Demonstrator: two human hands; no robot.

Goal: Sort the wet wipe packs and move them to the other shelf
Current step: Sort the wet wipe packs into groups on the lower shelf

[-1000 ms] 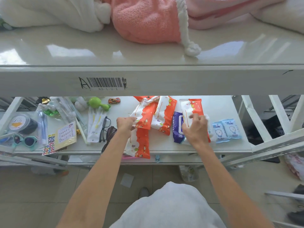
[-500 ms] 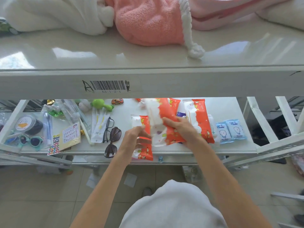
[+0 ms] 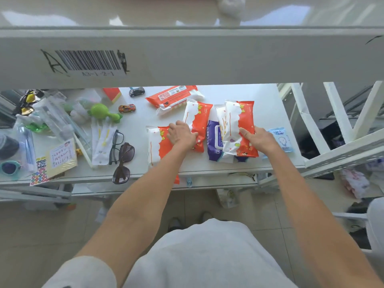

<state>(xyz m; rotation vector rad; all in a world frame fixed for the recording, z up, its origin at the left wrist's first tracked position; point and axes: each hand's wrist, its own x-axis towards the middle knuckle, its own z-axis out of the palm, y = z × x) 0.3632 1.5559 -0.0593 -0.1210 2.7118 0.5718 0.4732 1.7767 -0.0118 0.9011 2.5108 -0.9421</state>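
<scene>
Several orange-and-white wet wipe packs lie on the lower white shelf (image 3: 268, 113). My left hand (image 3: 180, 136) grips the near end of one orange pack (image 3: 197, 119), beside another orange pack (image 3: 155, 146) at the shelf's front. My right hand (image 3: 256, 140) holds the right edge of a stacked orange pack (image 3: 239, 125). Between the hands a purple wipe pack (image 3: 214, 140) lies partly under that stack. One more orange pack (image 3: 174, 96) lies face down farther back. A small light blue pack (image 3: 280, 138) sits right of my right hand.
Left on the shelf lie sunglasses (image 3: 122, 161), black-framed glasses (image 3: 116, 146), a green toy (image 3: 104, 113), two toy cars (image 3: 127, 108), a sticker card (image 3: 56, 159) and packaged items. An upper shelf edge with a barcode label (image 3: 87, 61) hangs overhead. White rack frames (image 3: 340, 150) stand right.
The view has dropped closer to the lower shelf. The pack held up between both hands is down on the shelf, and my hands have spread apart, each onto a different orange pack.
</scene>
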